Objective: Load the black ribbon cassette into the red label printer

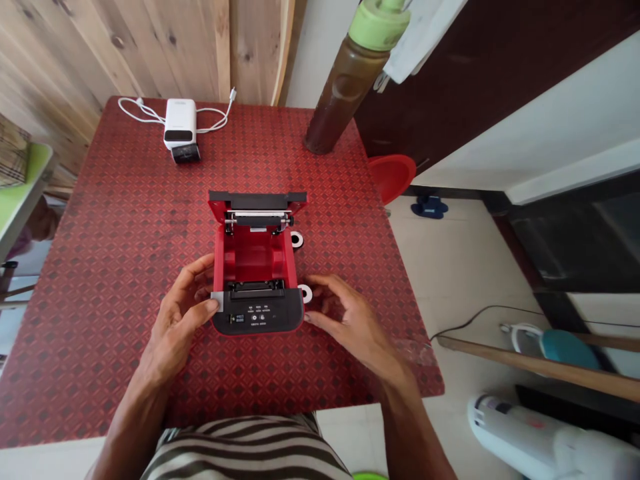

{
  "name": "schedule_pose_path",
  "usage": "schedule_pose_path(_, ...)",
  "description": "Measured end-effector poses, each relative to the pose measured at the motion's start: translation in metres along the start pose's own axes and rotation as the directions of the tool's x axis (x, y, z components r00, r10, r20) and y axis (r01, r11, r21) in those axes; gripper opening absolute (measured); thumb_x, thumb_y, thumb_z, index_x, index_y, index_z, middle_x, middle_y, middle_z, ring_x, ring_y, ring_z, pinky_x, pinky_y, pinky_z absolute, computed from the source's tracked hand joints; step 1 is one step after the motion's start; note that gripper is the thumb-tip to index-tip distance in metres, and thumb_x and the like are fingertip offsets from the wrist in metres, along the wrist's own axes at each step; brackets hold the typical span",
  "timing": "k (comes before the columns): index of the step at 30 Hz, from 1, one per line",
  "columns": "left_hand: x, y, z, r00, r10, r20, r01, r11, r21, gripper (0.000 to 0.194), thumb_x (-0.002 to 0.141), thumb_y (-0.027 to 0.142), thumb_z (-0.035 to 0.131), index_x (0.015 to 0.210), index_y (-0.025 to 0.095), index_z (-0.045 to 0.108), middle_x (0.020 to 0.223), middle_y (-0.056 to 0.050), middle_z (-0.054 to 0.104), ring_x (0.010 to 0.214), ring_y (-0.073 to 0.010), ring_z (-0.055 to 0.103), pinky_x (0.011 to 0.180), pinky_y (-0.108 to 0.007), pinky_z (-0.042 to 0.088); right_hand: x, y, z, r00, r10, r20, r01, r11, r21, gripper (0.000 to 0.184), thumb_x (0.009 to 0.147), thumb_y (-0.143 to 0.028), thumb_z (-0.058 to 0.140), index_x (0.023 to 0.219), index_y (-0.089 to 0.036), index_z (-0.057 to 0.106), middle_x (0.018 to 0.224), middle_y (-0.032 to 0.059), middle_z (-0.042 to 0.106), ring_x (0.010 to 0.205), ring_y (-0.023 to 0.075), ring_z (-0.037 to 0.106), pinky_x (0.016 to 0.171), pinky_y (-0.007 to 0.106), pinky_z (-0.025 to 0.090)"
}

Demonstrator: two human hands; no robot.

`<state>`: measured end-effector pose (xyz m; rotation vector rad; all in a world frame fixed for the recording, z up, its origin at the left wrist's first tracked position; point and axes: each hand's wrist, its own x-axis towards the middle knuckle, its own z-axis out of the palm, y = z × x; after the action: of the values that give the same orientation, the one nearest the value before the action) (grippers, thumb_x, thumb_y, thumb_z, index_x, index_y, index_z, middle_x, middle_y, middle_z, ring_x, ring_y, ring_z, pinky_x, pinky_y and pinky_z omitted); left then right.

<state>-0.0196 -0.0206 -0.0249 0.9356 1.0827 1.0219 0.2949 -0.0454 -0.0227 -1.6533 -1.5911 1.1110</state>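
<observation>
A red and black thermal printer [260, 310] sits on the table with its lid [257, 201] raised. Its red paper bay [254, 257] holds no roll. My left hand [183, 313] grips the printer's left side, its thumb on a small grey piece [218, 301] at the front corner. My right hand [345, 313] is curled against the right side, thumb and forefinger at the casing. A small white ring with a dark centre [305, 293] shows between that hand and the printer. A similar ring [297, 240] lies farther back, beside the casing.
The table [135, 220] has a red patterned cover. A white power bank [181, 120] with cables and a small black item [185, 153] lie at the back left. A tall brown bottle [345, 93] with a green lid stands back right. Another person [43, 220] is partly visible at far left.
</observation>
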Motion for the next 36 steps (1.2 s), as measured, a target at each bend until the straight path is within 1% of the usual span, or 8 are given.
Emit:
schedule_pose_path(5,0.001,-0.002,0.0,1.0,0.019,0.009,-0.019,1.0,-0.003,0.058,0.101,0.044,0.084,0.157,0.035,0.072,0.161,-0.006,0.074,0.137,-0.0333,0.073,0.106,-0.042,0.06,0.008,0.004,0.025,0.992,-0.069,-0.102,0.075,0.996,0.055,0.016,0.095,-0.026,0.077,0.11,-0.027,0.083,0.111,0.0053,0.084,0.104,0.0265,0.077,0.097,0.044,0.061)
schedule_pose_path(9,0.002,-0.004,-0.001,1.0,0.024,0.009,-0.024,1.0,-0.011,0.059,0.1,0.044,0.084,0.157,0.034,0.072,0.163,-0.008,0.073,0.138,-0.0348,0.074,0.106,-0.043,0.061,0.002,0.01,0.012,0.987,0.013,-0.161,0.021,0.977,0.211,0.028,0.095,-0.041,0.086,0.12,-0.029,0.081,0.121,0.0058,0.084,0.113,0.0272,0.079,0.104,0.045,0.062)
schedule_pose_path(13,0.003,-0.006,-0.001,1.0,0.021,0.011,-0.021,0.999,-0.029,0.06,0.099,0.044,0.086,0.157,0.034,0.072,0.164,-0.008,0.073,0.138,-0.0357,0.074,0.107,-0.046,0.062,-0.008,0.0,-0.012,0.988,0.106,-0.11,-0.042,0.883,0.467,0.038,0.095,-0.051,0.093,0.127,-0.033,0.081,0.105,0.0008,0.077,0.09,0.0197,0.074,0.085,0.034,0.061)
schedule_pose_path(17,0.003,-0.005,0.0,1.0,0.014,0.012,-0.013,0.999,-0.049,0.062,0.097,0.045,0.089,0.156,0.033,0.073,0.162,-0.009,0.074,0.137,-0.0345,0.074,0.114,-0.049,0.06,-0.004,-0.029,-0.023,0.999,0.009,0.033,-0.027,0.786,0.618,0.046,0.092,-0.061,0.093,0.127,-0.034,0.082,0.101,0.0007,0.073,0.078,0.0167,0.064,0.067,0.029,0.053)
schedule_pose_path(19,0.003,-0.004,0.002,1.0,0.014,0.014,-0.013,0.998,-0.061,0.064,0.096,0.046,0.09,0.155,0.032,0.072,0.159,-0.01,0.075,0.135,-0.0349,0.075,0.115,-0.051,0.06,0.001,-0.046,-0.024,0.995,-0.047,0.084,-0.01,0.818,0.575,0.043,0.094,-0.062,0.091,0.128,-0.035,0.082,0.107,0.0016,0.074,0.086,0.0181,0.067,0.072,0.03,0.055)
schedule_pose_path(22,0.002,-0.003,0.004,1.0,-0.003,0.015,0.004,0.998,-0.066,0.066,0.095,0.049,0.091,0.155,0.031,0.072,0.156,-0.011,0.077,0.132,-0.0356,0.076,0.111,-0.051,0.062,0.007,-0.069,-0.025,0.985,-0.079,0.151,0.022,0.936,0.35,0.038,0.102,-0.053,0.087,0.134,-0.036,0.076,0.106,0.0006,0.072,0.089,0.0183,0.068,0.075,0.03,0.057)
schedule_pose_path(27,0.001,0.001,0.005,0.999,-0.044,0.024,0.046,0.997,-0.068,0.071,0.094,0.05,0.093,0.157,0.03,0.068,0.159,-0.012,0.075,0.138,-0.0372,0.073,0.112,-0.05,0.06,0.023,-0.096,-0.021,0.987,-0.128,0.093,0.125,0.992,0.032,0.043,0.094,-0.038,0.093,0.126,-0.033,0.066,0.104,-0.001,0.073,0.087,0.0188,0.071,0.075,0.032,0.058)
schedule_pose_path(36,-0.002,0.008,0.008,0.997,-0.075,0.008,0.075,0.996,-0.045,0.068,0.095,0.048,0.091,0.156,0.029,0.067,0.156,-0.013,0.075,0.144,-0.0403,0.069,0.118,-0.055,0.056,0.039,-0.116,-0.018,0.946,-0.261,0.193,0.231,0.959,0.167,0.028,0.096,-0.052,0.095,0.107,-0.032,0.078,0.102,0.0025,0.076,0.093,0.0243,0.075,0.079,0.039,0.064)
